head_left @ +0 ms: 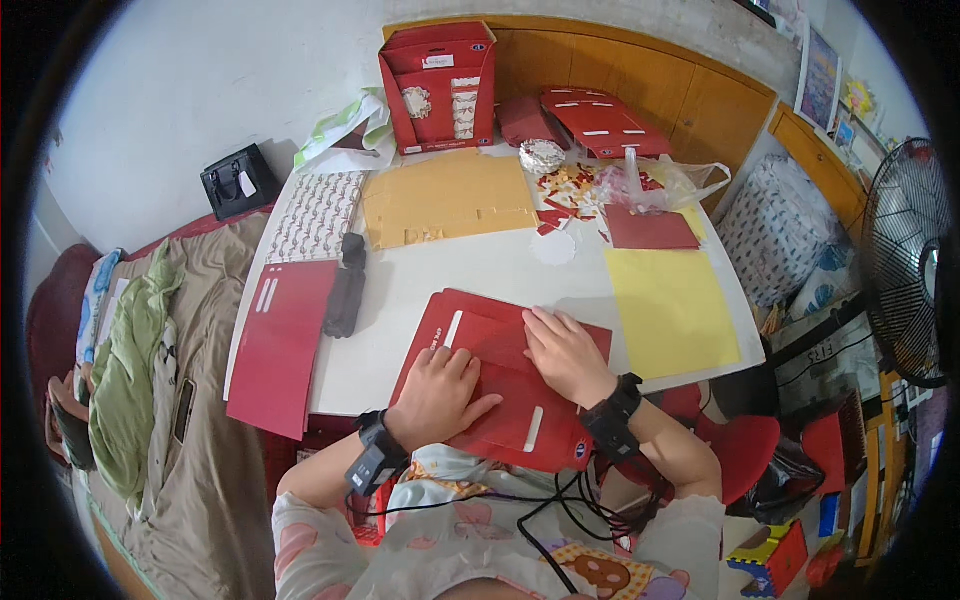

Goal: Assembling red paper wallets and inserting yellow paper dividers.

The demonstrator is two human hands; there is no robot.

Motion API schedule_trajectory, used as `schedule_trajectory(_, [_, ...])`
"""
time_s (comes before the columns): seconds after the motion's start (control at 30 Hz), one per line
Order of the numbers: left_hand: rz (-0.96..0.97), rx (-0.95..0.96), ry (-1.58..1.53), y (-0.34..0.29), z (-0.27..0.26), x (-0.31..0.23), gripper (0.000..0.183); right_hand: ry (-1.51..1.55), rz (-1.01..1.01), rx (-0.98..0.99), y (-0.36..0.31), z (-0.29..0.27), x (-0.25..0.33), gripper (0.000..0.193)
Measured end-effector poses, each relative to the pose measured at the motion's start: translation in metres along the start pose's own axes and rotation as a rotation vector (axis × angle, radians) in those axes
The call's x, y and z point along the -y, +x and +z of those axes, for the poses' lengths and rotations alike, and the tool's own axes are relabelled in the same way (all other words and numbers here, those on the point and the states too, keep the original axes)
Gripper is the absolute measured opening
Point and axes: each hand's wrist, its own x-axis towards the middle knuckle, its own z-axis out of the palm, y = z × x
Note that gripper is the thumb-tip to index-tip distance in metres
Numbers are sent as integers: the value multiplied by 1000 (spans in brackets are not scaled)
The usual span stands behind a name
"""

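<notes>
A flat red cardboard piece with pale slots lies at the table's near edge, part of it jutting out toward me. My left hand rests on its left side, fingers stretched and thumb apart. On its upper right, my right hand lies flat with the fingers extended. Both hands press on the card and hold nothing. A dark band with a small device sits on each wrist. Left of the card is a stack of red sheets, beside a black object.
An assembled red box stands at the back, near a brown cardboard sheet. Yellow paper lies right, below card scraps and a clear plastic bag. Cables cross my lap. A fan stands at right, a bed at left.
</notes>
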Motion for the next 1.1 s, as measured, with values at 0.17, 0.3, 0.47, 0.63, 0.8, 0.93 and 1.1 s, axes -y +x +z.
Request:
schedule_trajectory(0.17, [-23,45,65,6,1,-3,63,229,-49,72,-20,-23,-2,34])
schedule_trajectory(0.3, [-22,-39,93,15,20,10,65,281,-164,83,-27,-40,5,33])
schedule_trajectory(0.47, [-35,-16,63,31,32,11,61,471,-208,70,-31,-46,23,31])
schedule_trajectory(0.63, [102,1,11,41,43,23,69,810,-120,65,-22,-36,24,22])
schedule_trajectory(0.8, [214,62,-95,45,41,34,79,1107,512,-89,3,-17,-17,21])
schedule_trajectory(0.93, [264,38,-278,50,41,37,93,1388,680,-92,12,31,-43,41])
schedule_trajectory(1.1, [145,92,-395,55,42,50,119,1509,913,-137,26,19,-40,42])
